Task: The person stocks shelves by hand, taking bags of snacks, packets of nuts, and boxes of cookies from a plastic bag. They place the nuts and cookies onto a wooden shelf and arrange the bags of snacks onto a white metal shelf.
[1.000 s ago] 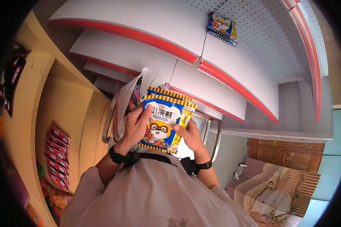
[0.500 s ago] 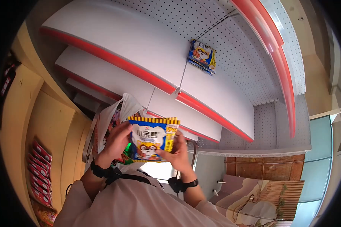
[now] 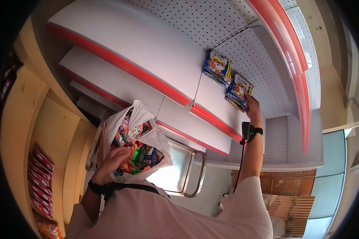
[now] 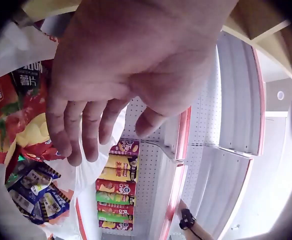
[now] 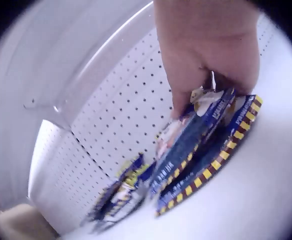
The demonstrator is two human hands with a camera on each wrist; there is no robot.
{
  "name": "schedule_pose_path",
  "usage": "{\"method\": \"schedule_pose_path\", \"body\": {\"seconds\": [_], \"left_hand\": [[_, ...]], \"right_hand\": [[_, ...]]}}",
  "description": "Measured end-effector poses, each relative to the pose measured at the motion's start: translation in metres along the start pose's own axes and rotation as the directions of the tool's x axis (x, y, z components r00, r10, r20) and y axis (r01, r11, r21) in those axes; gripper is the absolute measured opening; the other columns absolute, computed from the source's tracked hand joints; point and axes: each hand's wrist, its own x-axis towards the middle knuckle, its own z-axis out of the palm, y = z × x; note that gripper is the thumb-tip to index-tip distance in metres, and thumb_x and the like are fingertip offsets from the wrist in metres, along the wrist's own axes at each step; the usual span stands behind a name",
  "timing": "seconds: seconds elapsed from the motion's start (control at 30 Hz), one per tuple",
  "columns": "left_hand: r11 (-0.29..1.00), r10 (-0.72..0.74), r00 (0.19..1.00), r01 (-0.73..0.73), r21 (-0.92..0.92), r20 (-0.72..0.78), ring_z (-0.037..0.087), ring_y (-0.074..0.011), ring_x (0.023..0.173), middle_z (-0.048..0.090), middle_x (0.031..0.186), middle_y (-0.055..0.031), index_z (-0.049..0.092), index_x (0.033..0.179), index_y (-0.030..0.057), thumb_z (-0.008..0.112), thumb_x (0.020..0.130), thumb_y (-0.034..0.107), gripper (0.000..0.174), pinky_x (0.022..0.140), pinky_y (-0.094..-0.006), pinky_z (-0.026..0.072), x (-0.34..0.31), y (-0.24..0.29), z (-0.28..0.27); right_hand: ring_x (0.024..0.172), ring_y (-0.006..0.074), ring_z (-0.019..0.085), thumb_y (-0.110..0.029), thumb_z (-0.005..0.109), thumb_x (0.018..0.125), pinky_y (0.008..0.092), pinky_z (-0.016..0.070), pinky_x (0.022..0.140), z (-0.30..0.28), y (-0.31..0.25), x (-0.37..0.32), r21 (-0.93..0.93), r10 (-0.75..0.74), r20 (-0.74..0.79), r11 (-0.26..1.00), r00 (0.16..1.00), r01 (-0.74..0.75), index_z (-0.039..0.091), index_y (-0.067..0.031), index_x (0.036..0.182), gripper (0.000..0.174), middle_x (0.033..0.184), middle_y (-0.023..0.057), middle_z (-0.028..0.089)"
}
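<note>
Nearest the body, the left hand [image 3: 113, 161] has been taken off the blue packets and is now held over the mouth of the white bag [image 3: 158, 142], its fingers relaxed and somewhat spread, with nothing held. Mixed snack packs [image 3: 141, 156] are contained in the bag, whose loose rim is folded close to that hand. Beside the bag, a metal tray [image 3: 186, 172] can be seen, and off to the left red packets [image 3: 40, 185] are lined up in a wooden unit [image 3: 64, 131]. Farther out, the right hand [image 3: 253, 108] has been carried from the chest to the white shelf [image 3: 215, 104]; the near end of the held blue packets [image 3: 240, 88] is gripped between its thumb and fingers. Two groups are thus now brought side by side at the back of the shelf, where only the other blue stack [image 3: 217, 65] was seen before. Whether the two groups touch cannot be told. Room for the hand is judged to be limited by that stack, by the perforated panel [image 3: 267, 95] behind and by the red-edged upper shelf [image 3: 281, 36] overhead.
</note>
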Motion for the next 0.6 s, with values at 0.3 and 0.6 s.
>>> {"method": "schedule_pose_path", "body": {"seconds": [0.3, 0.6], "left_hand": [[1.000, 0.010, 0.995, -0.010, -0.001, -0.103, 0.059, -0.0079, 0.081, 0.062, 0.091, -0.0021, 0.057, 0.109, 0.0025, 0.055, 0.095, 0.023, 0.025, 0.072, -0.0219, 0.0484, 0.007, -0.017, -0.008], [0.990, -0.043, 0.995, 0.030, 0.135, 0.092, 0.058, -0.0093, 0.083, 0.062, 0.093, -0.0031, 0.057, 0.106, 0.0021, 0.055, 0.094, 0.025, 0.026, 0.072, -0.0237, 0.0467, 0.030, -0.028, 0.008]], "right_hand": [[0.054, 0.0101, 0.051, -0.031, 0.063, 0.086, 0.0264, 0.0385, 0.049, 0.025, -0.008, 0.017, -0.562, -0.079, -0.114, 0.827, 0.990, 0.001, 0.068, -0.0071, 0.086, 0.025, 0.066, -0.0010, 0.056], [0.097, 0.0214, 0.058, -0.017, 0.058, 0.090, 0.0336, 0.0463, 0.084, 0.065, 0.013, -0.088, -0.851, -0.836, -0.076, 0.338, 0.543, 0.401, 0.055, 0.0030, 0.117, 0.034, 0.112, 0.0151, 0.061]]}}
